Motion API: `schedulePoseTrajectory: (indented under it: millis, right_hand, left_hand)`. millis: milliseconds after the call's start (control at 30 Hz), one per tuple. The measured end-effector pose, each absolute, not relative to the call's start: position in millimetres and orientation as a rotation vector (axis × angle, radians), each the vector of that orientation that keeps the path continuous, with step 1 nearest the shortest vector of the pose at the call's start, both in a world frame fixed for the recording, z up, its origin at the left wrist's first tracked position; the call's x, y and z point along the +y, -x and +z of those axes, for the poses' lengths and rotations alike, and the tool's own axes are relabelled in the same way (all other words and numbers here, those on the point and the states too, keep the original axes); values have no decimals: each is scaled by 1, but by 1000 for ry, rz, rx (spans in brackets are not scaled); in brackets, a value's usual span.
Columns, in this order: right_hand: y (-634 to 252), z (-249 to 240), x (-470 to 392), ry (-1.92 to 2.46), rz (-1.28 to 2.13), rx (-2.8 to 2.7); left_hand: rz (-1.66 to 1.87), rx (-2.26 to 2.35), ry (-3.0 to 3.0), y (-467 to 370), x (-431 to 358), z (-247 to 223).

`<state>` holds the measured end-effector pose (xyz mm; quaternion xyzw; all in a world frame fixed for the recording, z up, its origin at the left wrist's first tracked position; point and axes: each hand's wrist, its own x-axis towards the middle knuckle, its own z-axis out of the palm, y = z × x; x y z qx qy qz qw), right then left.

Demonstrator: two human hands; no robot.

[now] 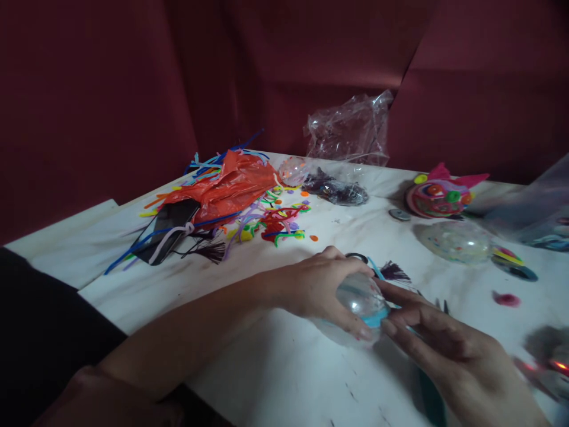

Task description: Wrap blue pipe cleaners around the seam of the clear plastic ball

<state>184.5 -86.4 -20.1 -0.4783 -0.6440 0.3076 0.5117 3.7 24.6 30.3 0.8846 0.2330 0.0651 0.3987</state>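
Observation:
A clear, rounded plastic shell [358,295] lies near the front of the white table, with a light-blue strip [376,318] on its right side. My left hand [322,290] is wrapped over the shell from the left, thumb in front and fingers behind. From the right, my right hand [438,338] reaches the blue strip, its thumb and index fingertip close together on the strip's end. Part of a dark-green handled tool [430,394] shows beneath my right hand. A dark tassel [395,272] lies just behind the shell.
Orange plastic [231,184], pipe cleaners and colourful scraps [284,224] spread at the back left. Behind are a clear bag [349,133] and a dark bundle [340,188]. A decorated pink piece [438,196], another clear shell [460,242] and a glowing red light [560,365] are right.

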Motion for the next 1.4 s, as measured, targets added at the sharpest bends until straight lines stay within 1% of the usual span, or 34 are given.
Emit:
schedulePoseTrajectory:
  millis: [433, 600, 767, 933, 1233, 1400]
  right_hand:
    - [-198, -31, -87, 1228, 752, -1649]
    - [-188, -22, -85, 1192, 662, -1569]
    - [-180, -18, -86, 1188, 567, -1657]
    - [-172, -16, -87, 1162, 476, -1694]
    - [-190, -28, -88, 1192, 719, -1620]
    - [-187, -27, -87, 1176, 677, -1619]
  left_hand:
    - [151, 606, -2244, -4, 21, 35]
    - [144, 648, -2235, -4, 20, 40]
    - [211, 715, -2445, -3, 12, 42]
    - [213, 725, -2477, -2, 6, 45]
    - [182, 677, -2408, 1, 11, 47]
    - [207, 682, -2403, 1, 10, 46]
